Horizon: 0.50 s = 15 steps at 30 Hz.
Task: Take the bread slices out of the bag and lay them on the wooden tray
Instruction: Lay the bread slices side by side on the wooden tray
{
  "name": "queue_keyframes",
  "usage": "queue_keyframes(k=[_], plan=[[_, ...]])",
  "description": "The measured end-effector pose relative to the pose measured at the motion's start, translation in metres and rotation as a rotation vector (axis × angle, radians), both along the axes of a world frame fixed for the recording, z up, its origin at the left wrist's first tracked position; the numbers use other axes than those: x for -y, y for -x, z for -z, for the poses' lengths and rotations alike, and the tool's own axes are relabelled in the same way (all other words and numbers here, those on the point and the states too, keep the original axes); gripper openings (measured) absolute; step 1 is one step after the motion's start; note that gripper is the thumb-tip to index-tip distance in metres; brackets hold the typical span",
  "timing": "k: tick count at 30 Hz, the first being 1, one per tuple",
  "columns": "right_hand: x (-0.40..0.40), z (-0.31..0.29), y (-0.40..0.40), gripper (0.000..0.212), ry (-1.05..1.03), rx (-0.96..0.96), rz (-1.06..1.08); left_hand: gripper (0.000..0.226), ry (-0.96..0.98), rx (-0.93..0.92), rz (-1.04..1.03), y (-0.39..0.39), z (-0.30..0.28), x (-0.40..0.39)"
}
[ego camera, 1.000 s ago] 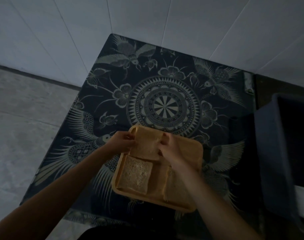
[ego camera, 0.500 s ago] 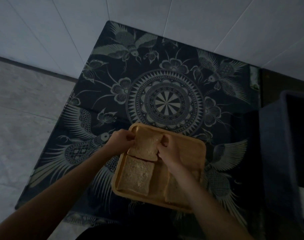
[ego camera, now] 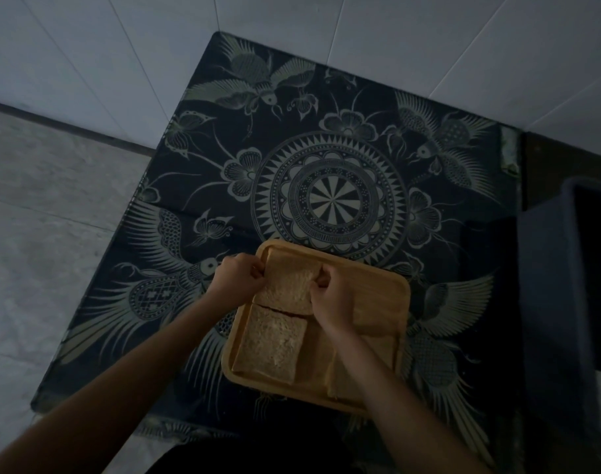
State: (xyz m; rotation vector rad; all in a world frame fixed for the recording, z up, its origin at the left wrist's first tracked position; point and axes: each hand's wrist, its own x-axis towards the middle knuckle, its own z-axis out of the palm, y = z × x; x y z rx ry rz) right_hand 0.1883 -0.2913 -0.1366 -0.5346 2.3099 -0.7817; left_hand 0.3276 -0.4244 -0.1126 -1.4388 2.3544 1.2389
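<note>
Wooden tray (ego camera: 377, 292) lies on the dark patterned worktop (ego camera: 326, 131), at 6 o'clock from its round medallion (ego camera: 329, 201); both hands pinch one bread slice (ego camera: 287, 287) at the tray's 11 o'clock corner, left hand (ego camera: 237, 277) on its left edge, right hand (ego camera: 331, 302) on its right edge; a second slice (ego camera: 271, 343) lies flat at the tray's 7 o'clock; a third slice (ego camera: 343, 384) at 5 o'clock is partly hidden by the right forearm; a dark bin (ego camera: 558, 302) stands at the worktop's 3 o'clock.

Both hands pinched one bread slice (ego camera: 287, 285) at the far-left corner of the wooden tray (ego camera: 381, 295): left hand (ego camera: 239, 277) on its left edge, right hand (ego camera: 331, 301) on its right. Second slice (ego camera: 271, 343) lay flat just below it, third slice (ego camera: 343, 381) partly hidden under right forearm. Tray sat on dark patterned table (ego camera: 333, 200)
</note>
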Motion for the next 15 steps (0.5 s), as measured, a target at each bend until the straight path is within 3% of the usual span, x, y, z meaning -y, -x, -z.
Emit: queue_keyframes(k=[15], plan=[[-0.0042, -0.0018, 0.0018, 0.048, 0.023, 0.138, 0.043, 0.016, 0.043, -0.049, -0.019, -0.0040, -0.0009, -0.0024]])
